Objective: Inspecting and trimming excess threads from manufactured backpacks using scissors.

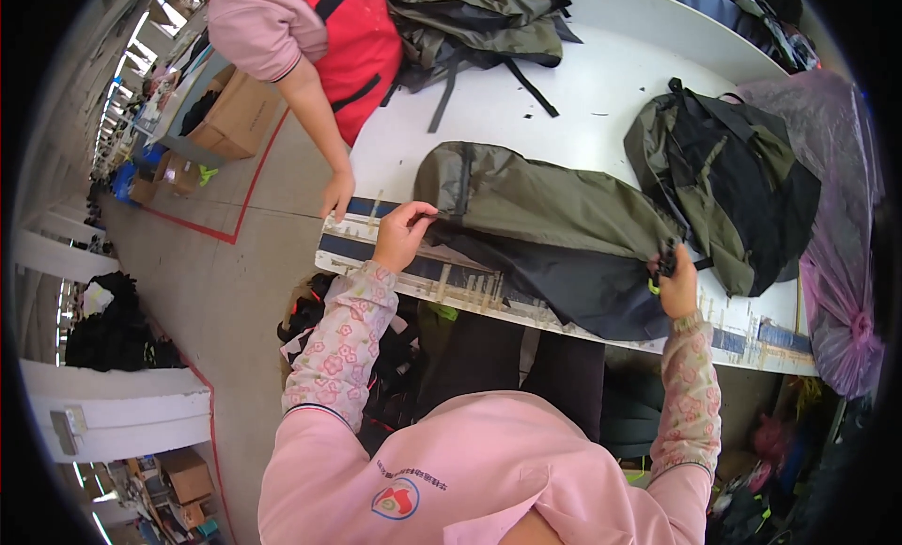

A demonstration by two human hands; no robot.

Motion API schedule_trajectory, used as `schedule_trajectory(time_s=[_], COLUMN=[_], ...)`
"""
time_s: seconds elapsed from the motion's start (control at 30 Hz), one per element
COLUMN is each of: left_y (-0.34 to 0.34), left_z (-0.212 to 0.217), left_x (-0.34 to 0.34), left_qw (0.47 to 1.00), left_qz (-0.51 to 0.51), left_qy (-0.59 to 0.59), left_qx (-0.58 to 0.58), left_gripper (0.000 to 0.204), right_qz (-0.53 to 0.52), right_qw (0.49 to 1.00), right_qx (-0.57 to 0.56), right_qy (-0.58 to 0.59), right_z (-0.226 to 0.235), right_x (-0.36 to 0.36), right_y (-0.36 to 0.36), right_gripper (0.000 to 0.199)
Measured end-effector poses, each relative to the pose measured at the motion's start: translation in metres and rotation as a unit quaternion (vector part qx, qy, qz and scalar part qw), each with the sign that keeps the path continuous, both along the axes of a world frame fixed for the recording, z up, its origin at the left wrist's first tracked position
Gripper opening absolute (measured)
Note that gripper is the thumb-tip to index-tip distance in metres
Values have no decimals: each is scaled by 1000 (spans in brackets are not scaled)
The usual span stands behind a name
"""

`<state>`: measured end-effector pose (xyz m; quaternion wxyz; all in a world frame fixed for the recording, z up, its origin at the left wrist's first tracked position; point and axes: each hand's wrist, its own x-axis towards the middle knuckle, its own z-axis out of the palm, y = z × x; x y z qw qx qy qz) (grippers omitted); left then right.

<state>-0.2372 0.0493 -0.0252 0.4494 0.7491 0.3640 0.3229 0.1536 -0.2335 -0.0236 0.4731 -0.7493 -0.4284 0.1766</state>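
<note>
An olive-green and black fabric bag [564, 207] lies stretched flat along the near side of the white table. At its left end, my left hand [404, 235] pinches the bag's near edge between thumb and fingertips. Over the right end, my right hand [678, 287] is closed around a small black object [668, 256]; a yellow-green bit shows beside it, and its exact kind is not clear. Just beyond my right hand rests a second olive and black backpack [733, 183], with straps on top.
A person in a red apron [362, 56] stands at the table's far left, one hand [337, 194] on its corner. More olive bags [479, 28] lie heaped at the back. A pinkish plastic sack [836, 216] hangs at the right. Cardboard boxes [235, 113] stand on the floor.
</note>
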Motion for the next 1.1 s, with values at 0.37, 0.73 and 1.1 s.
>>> schedule_trajectory(time_s=[0.37,0.73,1.1], left_y=[-3,124,236], left_z=[46,80,148], left_x=[-17,27,156], left_qw=[984,981,944], left_qz=[-139,137,12], left_qy=[-17,-138,94], left_qx=[-114,29,316], left_gripper=[27,34,45], right_qz=[-8,-78,-206], right_qw=[996,997,931], right_qx=[-83,-5,-230], right_qy=[2,-14,-194], right_z=[9,5,1], right_x=[-12,35,109], right_y=[-21,-22,12], right_gripper=[29,28,42])
